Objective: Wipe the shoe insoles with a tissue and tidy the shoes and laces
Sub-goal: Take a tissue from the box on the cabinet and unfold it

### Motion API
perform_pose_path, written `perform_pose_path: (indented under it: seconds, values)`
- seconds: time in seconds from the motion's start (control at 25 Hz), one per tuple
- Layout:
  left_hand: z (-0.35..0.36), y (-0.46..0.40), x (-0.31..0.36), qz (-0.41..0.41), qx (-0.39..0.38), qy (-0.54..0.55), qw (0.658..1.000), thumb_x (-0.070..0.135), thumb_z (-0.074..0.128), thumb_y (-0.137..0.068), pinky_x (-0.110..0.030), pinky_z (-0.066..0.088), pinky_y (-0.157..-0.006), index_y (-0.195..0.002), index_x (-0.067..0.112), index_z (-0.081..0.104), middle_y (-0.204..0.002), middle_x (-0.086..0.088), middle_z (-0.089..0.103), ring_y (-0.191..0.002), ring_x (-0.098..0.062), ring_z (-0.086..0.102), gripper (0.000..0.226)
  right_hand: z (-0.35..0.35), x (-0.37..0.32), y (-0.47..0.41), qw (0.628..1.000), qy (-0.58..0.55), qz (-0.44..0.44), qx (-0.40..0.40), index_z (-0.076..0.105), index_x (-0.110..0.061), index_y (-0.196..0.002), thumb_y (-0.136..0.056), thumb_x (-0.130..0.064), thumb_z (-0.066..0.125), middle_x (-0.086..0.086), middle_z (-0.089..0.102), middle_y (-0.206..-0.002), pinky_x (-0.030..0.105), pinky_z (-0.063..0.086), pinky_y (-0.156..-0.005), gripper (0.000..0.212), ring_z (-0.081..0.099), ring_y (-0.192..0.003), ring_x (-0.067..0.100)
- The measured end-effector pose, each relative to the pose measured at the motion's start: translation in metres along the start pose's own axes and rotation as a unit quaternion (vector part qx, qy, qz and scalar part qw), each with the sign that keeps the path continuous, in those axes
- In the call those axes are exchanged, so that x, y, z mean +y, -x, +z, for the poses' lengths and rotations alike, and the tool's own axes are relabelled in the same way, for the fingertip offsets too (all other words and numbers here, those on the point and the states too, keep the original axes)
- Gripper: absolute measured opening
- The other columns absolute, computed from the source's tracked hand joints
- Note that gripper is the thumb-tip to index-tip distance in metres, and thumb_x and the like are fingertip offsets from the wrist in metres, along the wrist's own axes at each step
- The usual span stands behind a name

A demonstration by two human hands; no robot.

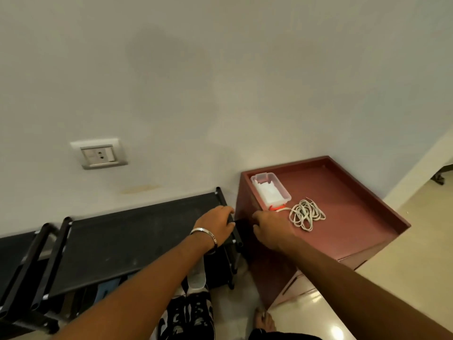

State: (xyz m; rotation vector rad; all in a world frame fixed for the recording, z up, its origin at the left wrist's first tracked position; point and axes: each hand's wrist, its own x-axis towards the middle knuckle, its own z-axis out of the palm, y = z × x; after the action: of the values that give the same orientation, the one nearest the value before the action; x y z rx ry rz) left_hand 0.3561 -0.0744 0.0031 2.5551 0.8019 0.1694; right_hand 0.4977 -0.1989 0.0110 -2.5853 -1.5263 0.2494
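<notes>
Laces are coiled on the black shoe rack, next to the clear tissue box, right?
Not quite. The head view shows the laces coiled on the red cabinet, not on the black shoe rack. They do lie next to the clear tissue box, which stands on that same cabinet top.

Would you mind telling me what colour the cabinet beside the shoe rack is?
The cabinet is reddish-brown, seen clearly in the head view.

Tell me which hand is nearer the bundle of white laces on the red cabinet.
Right. The right hand rests at the cabinet's left edge, just left of the laces. The left hand is farther left, over the black shoe rack's end.
</notes>
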Motion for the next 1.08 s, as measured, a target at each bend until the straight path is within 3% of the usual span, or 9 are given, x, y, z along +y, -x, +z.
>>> perform_pose_path:
  seconds: [0.32,0.48,0.8,0.88,0.96,1.08]
  values:
    - [0.039,-0.131,0.038,0.066,-0.004,-0.042,0.997,0.030,0.054,-0.095,-0.035,0.052,-0.089,-0.126,0.021,0.057,-0.121,-0.002,0.064,-0.105,-0.021,0.062,0.033,0.003,0.081,-0.088,0.997,-0.001,0.081,0.020,0.063,-0.014,-0.120,-0.093,-0.024,0.054,0.009,0.067,-0.118,0.038,0.052,-0.084,0.031,0.062,-0.106,0.031]
    - [0.059,-0.186,0.045,0.078,-0.002,-0.070,0.995,0.030,0.055,-0.095,-0.034,0.048,-0.094,-0.131,0.021,0.057,-0.130,-0.003,0.061,-0.114,-0.024,0.060,0.038,0.017,0.115,-0.126,0.994,0.013,0.103,0.018,0.064,-0.015,-0.119,-0.091,-0.022,0.055,0.010,0.068,-0.116,0.039,0.054,-0.084,0.030,0.064,-0.103,0.031]
    - [0.080,-0.256,0.037,0.079,-0.018,-0.123,0.989,0.027,0.058,-0.093,-0.032,0.049,-0.095,-0.122,0.027,0.064,-0.125,0.000,0.066,-0.112,-0.023,0.061,0.029,0.035,0.132,-0.169,0.993,0.111,0.048,0.013,0.066,-0.018,-0.120,-0.093,-0.021,0.061,0.008,0.068,-0.113,0.035,0.053,-0.078,0.028,0.062,-0.104,0.027]
    - [0.087,-0.260,0.032,0.069,-0.018,-0.124,0.990,0.026,0.060,-0.093,-0.034,0.049,-0.096,-0.120,0.025,0.065,-0.123,-0.002,0.067,-0.112,-0.024,0.062,0.028,0.039,0.128,-0.177,0.990,0.141,0.028,0.005,0.070,-0.017,-0.111,-0.091,-0.017,0.063,0.007,0.069,-0.105,0.032,0.051,-0.073,0.021,0.062,-0.102,0.025]
    - [0.093,-0.259,0.027,0.061,-0.013,-0.108,0.992,0.023,0.059,-0.094,-0.035,0.050,-0.097,-0.119,0.023,0.067,-0.121,-0.003,0.068,-0.110,-0.024,0.063,0.027,0.040,0.124,-0.181,0.984,0.179,0.022,-0.018,0.069,-0.015,-0.090,-0.090,-0.011,0.061,0.002,0.064,-0.082,0.029,0.046,-0.064,0.009,0.062,-0.085,0.024]
    - [0.098,-0.257,0.024,0.060,0.001,-0.073,0.996,0.020,0.057,-0.094,-0.036,0.050,-0.097,-0.117,0.021,0.069,-0.119,-0.005,0.069,-0.109,-0.025,0.064,0.025,0.040,0.120,-0.184,0.981,0.192,0.015,-0.024,0.045,-0.015,-0.061,-0.086,-0.003,0.057,-0.001,0.042,-0.058,0.030,0.039,-0.059,0.030,0.051,-0.065,0.022]
